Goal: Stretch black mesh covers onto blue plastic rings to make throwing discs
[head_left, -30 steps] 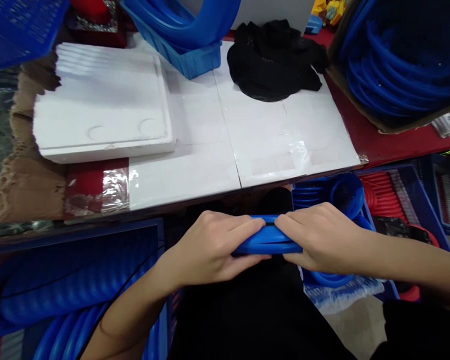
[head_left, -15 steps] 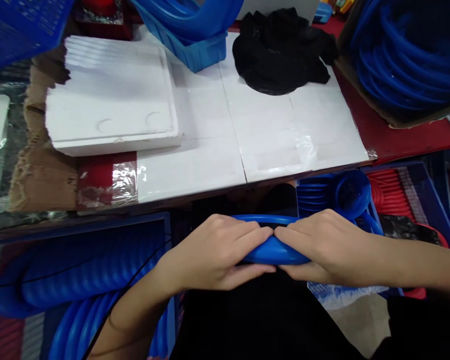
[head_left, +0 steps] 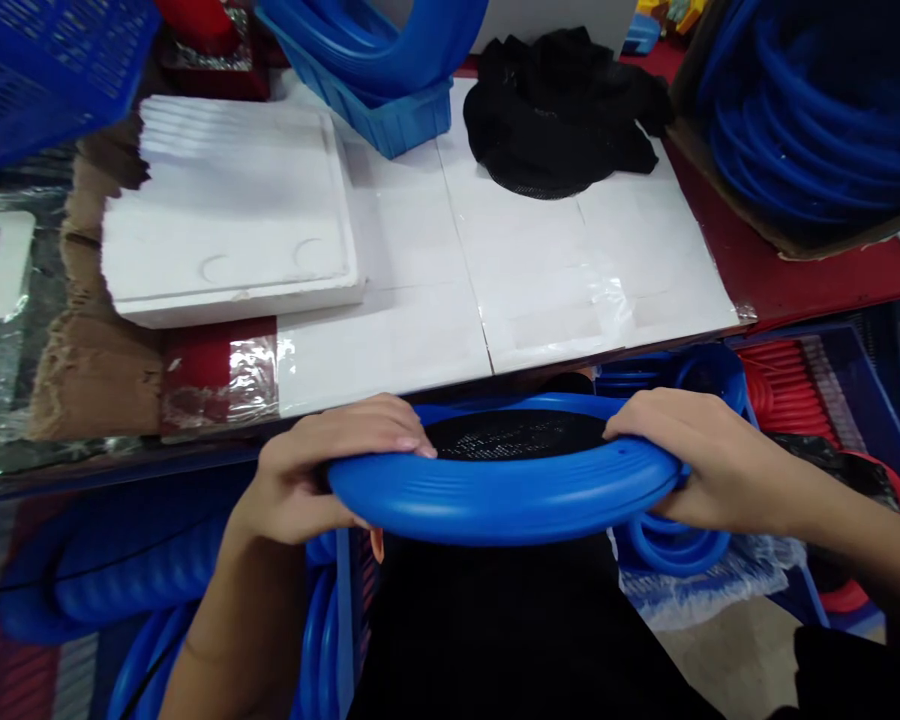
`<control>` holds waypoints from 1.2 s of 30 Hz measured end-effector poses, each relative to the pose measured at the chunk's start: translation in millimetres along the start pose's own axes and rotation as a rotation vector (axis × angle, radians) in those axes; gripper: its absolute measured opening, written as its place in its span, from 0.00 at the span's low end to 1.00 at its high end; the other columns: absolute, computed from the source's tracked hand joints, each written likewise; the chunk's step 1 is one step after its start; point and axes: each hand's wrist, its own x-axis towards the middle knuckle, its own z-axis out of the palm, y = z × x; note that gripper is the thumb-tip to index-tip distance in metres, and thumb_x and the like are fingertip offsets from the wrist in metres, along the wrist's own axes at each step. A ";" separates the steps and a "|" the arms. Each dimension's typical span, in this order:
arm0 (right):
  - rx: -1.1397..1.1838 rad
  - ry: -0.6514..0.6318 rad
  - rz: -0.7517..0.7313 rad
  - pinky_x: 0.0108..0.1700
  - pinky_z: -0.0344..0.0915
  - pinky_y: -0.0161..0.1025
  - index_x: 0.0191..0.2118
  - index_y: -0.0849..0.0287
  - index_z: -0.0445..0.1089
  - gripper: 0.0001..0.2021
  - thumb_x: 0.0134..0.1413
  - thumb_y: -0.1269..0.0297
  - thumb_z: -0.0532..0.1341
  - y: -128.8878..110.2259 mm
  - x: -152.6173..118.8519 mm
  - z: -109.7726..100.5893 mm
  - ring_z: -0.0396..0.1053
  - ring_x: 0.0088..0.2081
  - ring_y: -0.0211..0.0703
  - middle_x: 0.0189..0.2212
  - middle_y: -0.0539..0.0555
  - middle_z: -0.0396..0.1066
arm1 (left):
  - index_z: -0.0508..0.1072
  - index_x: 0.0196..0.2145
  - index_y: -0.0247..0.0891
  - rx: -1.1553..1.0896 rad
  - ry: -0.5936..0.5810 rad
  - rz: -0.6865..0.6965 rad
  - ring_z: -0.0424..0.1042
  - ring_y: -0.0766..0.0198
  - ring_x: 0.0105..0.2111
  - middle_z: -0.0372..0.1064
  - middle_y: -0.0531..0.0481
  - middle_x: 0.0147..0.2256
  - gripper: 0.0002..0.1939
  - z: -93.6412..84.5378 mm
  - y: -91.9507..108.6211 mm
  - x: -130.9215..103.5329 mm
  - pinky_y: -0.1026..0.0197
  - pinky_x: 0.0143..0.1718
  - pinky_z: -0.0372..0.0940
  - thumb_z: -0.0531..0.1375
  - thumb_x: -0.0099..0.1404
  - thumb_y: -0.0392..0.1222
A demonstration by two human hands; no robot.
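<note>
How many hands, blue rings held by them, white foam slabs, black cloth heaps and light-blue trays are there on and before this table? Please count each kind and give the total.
Hands: 2 (left hand, right hand)
Held blue ring: 1
White foam slab: 1
Black cloth heap: 1
Light-blue tray: 1
Total: 6
</note>
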 end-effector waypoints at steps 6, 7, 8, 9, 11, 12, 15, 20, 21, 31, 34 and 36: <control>-0.064 0.028 -0.014 0.35 0.61 0.38 0.47 0.58 0.71 0.10 0.61 0.67 0.67 -0.5 5.7 17.7 0.75 0.35 0.43 0.36 0.52 0.78 | 0.74 0.64 0.39 0.190 -0.178 -0.108 0.82 0.52 0.48 0.81 0.37 0.50 0.28 29.4 17.8 23.9 0.53 0.51 0.77 0.71 0.70 0.49; -0.101 0.015 -0.017 0.34 0.60 0.38 0.47 0.59 0.71 0.10 0.61 0.66 0.68 -3.2 7.3 20.3 0.75 0.34 0.43 0.36 0.52 0.78 | 0.72 0.65 0.39 0.262 -0.215 -0.089 0.83 0.53 0.47 0.82 0.38 0.50 0.30 41.2 25.2 32.5 0.55 0.50 0.77 0.71 0.71 0.50; -0.138 0.006 -0.021 0.34 0.59 0.38 0.47 0.59 0.72 0.10 0.61 0.65 0.68 -5.9 8.6 22.3 0.74 0.34 0.44 0.35 0.53 0.77 | 0.71 0.66 0.37 0.330 -0.249 -0.062 0.83 0.53 0.46 0.82 0.38 0.50 0.30 52.5 31.8 40.7 0.55 0.49 0.77 0.69 0.72 0.52; -0.168 0.002 -0.025 0.34 0.58 0.38 0.46 0.59 0.72 0.10 0.62 0.64 0.68 -8.3 9.3 23.4 0.74 0.34 0.45 0.34 0.53 0.77 | 0.70 0.66 0.36 0.390 -0.271 -0.032 0.84 0.52 0.45 0.82 0.37 0.50 0.29 62.6 37.1 47.8 0.54 0.47 0.78 0.67 0.73 0.52; -0.200 0.000 -0.033 0.34 0.59 0.38 0.47 0.59 0.72 0.10 0.64 0.64 0.68 -11.4 8.8 23.2 0.74 0.35 0.45 0.35 0.53 0.77 | 0.70 0.64 0.33 0.473 -0.285 0.018 0.84 0.51 0.44 0.82 0.37 0.49 0.26 75.9 42.8 56.6 0.54 0.44 0.78 0.65 0.76 0.50; -0.201 0.000 -0.039 0.35 0.60 0.39 0.49 0.60 0.71 0.11 0.64 0.64 0.67 -11.8 7.5 21.8 0.75 0.36 0.46 0.36 0.54 0.77 | 0.70 0.63 0.32 0.491 -0.279 0.036 0.85 0.51 0.43 0.82 0.37 0.50 0.24 78.4 43.3 58.1 0.54 0.43 0.78 0.64 0.76 0.48; -0.178 0.011 -0.060 0.39 0.66 0.41 0.57 0.60 0.68 0.18 0.66 0.62 0.67 -9.2 0.6 14.3 0.76 0.41 0.49 0.42 0.57 0.78 | 0.70 0.63 0.34 0.442 -0.224 0.065 0.85 0.54 0.42 0.83 0.39 0.50 0.23 72.7 40.2 53.5 0.57 0.41 0.79 0.64 0.75 0.45; -0.129 0.017 -0.115 0.41 0.68 0.43 0.56 0.59 0.67 0.14 0.71 0.59 0.62 -7.0 -12.7 3.7 0.75 0.39 0.47 0.41 0.56 0.78 | 0.69 0.67 0.35 0.341 -0.141 0.098 0.86 0.56 0.44 0.84 0.39 0.49 0.28 56.2 40.9 38.7 0.60 0.44 0.79 0.65 0.73 0.43; -0.130 0.018 -0.134 0.39 0.67 0.43 0.56 0.59 0.68 0.13 0.73 0.58 0.60 -8.6 -14.7 2.8 0.75 0.38 0.47 0.40 0.56 0.77 | 0.69 0.67 0.35 0.338 -0.138 0.111 0.86 0.56 0.43 0.84 0.39 0.49 0.29 55.6 42.4 36.7 0.60 0.43 0.79 0.66 0.72 0.43; -0.198 0.013 -0.181 0.33 0.60 0.41 0.52 0.60 0.69 0.12 0.74 0.58 0.61 -12.0 -13.0 7.1 0.73 0.34 0.46 0.37 0.56 0.76 | 0.69 0.65 0.37 0.421 -0.290 -0.036 0.85 0.52 0.47 0.82 0.39 0.53 0.26 51.8 57.3 46.1 0.55 0.49 0.79 0.64 0.71 0.38; -0.239 -0.029 -0.169 0.32 0.56 0.40 0.51 0.62 0.68 0.13 0.71 0.58 0.64 -10.4 -5.9 12.5 0.72 0.32 0.45 0.35 0.55 0.76 | 0.67 0.66 0.37 0.499 -0.382 -0.081 0.84 0.51 0.49 0.81 0.39 0.54 0.25 63.0 63.2 58.9 0.53 0.50 0.79 0.62 0.75 0.43; -0.252 -0.043 -0.165 0.32 0.54 0.40 0.49 0.62 0.68 0.13 0.70 0.57 0.66 -11.8 -1.6 14.3 0.71 0.31 0.44 0.35 0.55 0.76 | 0.67 0.66 0.34 0.493 -0.365 -0.026 0.84 0.51 0.48 0.81 0.37 0.53 0.25 74.0 65.0 65.5 0.54 0.48 0.79 0.62 0.77 0.47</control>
